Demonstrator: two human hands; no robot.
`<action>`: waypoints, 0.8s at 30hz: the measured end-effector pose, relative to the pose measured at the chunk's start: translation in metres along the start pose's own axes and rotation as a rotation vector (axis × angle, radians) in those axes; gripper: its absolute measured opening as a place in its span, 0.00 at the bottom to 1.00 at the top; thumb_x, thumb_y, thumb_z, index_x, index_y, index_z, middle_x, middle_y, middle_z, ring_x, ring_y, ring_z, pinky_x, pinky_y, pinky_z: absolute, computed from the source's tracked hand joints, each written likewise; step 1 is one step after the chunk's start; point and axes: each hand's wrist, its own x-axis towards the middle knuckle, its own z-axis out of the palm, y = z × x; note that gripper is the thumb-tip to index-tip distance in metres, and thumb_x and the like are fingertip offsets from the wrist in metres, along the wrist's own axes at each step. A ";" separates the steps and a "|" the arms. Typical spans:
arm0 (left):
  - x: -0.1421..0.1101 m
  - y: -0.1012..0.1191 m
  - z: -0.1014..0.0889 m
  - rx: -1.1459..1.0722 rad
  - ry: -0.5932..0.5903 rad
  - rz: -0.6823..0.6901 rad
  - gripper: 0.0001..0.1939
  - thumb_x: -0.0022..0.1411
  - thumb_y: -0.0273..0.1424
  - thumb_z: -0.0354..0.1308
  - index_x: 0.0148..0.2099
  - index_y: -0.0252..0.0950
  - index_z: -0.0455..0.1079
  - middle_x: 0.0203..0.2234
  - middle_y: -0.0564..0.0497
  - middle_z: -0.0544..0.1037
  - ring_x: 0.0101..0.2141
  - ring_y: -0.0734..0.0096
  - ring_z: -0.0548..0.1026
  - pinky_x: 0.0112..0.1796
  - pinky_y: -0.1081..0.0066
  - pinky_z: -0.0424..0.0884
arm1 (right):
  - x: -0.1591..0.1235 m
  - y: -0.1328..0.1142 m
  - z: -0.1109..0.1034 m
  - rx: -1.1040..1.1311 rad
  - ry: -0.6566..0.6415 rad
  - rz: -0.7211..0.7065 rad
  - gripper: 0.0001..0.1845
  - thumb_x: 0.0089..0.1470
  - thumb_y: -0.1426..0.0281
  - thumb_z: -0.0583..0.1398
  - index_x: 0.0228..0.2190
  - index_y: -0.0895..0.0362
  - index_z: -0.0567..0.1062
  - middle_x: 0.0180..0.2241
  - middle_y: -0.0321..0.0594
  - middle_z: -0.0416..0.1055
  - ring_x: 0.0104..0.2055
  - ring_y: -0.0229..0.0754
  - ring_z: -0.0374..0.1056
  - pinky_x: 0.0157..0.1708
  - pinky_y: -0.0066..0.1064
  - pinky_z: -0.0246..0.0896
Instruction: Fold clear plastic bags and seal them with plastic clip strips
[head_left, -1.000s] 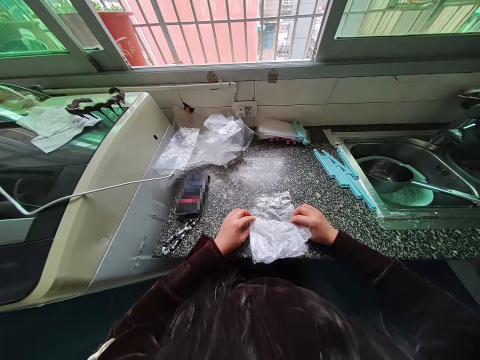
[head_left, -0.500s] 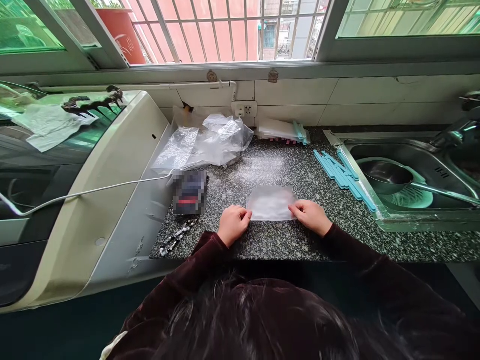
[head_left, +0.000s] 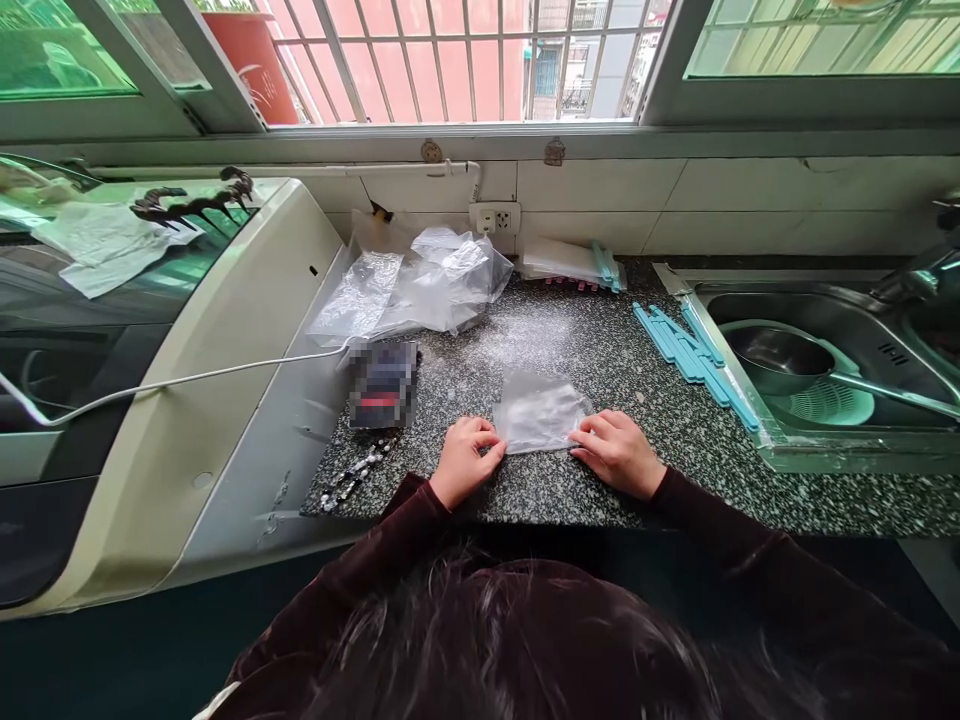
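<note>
On the speckled counter (head_left: pixel 465 385) beneath a barred window (head_left: pixel 465 65), the left hand (head_left: pixel 469 462) and right hand (head_left: pixel 619 455) pinch a plastic bag's (head_left: pixel 541 412) edges.

a single head-worn view from above, facing forward and down over both hands toward the window (head_left: pixel 457 60)

No readable text, label, brand, number or sign shows anywhere.

Clear bags (head_left: pixel 431 285) lie at the counter's (head_left: pixel 570 495) back-left corner; strips (head_left: pixel 694 360) lie beside the sink (head_left: pixel 885 330); a pan (head_left: pixel 780 355) sits inside it.
</note>
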 end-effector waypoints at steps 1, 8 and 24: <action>-0.001 -0.001 -0.001 -0.013 -0.009 0.008 0.09 0.55 0.32 0.57 0.24 0.37 0.73 0.27 0.50 0.75 0.33 0.68 0.69 0.37 0.64 0.64 | 0.000 -0.002 0.001 -0.013 -0.005 -0.004 0.06 0.54 0.70 0.57 0.30 0.57 0.74 0.27 0.39 0.70 0.31 0.39 0.57 0.32 0.32 0.49; -0.009 -0.006 -0.008 -0.093 -0.086 0.097 0.05 0.54 0.30 0.59 0.27 0.39 0.75 0.32 0.51 0.76 0.38 0.67 0.69 0.43 0.63 0.64 | -0.002 -0.005 0.002 -0.072 0.009 -0.049 0.10 0.54 0.75 0.55 0.23 0.57 0.71 0.24 0.38 0.67 0.30 0.38 0.54 0.33 0.32 0.47; -0.013 -0.006 -0.009 -0.059 -0.142 0.159 0.06 0.53 0.35 0.61 0.30 0.40 0.76 0.37 0.49 0.74 0.42 0.64 0.68 0.45 0.60 0.63 | -0.009 -0.021 -0.003 -0.043 -0.002 -0.086 0.09 0.54 0.73 0.56 0.23 0.57 0.70 0.25 0.39 0.68 0.30 0.38 0.55 0.34 0.33 0.48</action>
